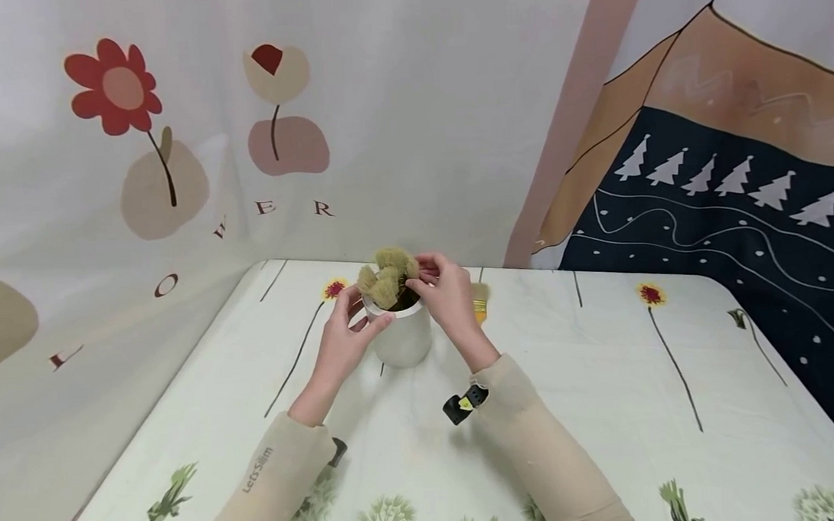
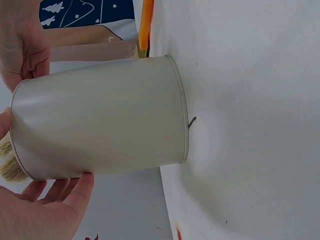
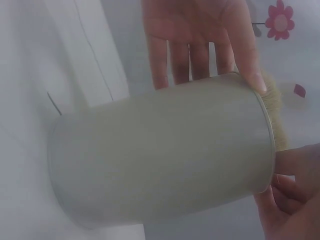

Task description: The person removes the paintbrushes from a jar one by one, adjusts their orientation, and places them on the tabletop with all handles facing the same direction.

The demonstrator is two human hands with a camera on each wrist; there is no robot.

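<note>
A white cylindrical pot stands upright on the table, with tan brush bristles rising above its rim. My left hand holds the pot from the left, thumb at the near rim and fingers along its side. At the right of the rim is my right hand, its thumb at the inner edge. In the right wrist view that hand has its fingers curled outside, so it grips the rim. The brush handles are hidden inside the pot.
Just right of the pot, partly behind my right hand, lies a brush with an orange handle. The white floral cloth covers the table. Printed curtains hang close behind it.
</note>
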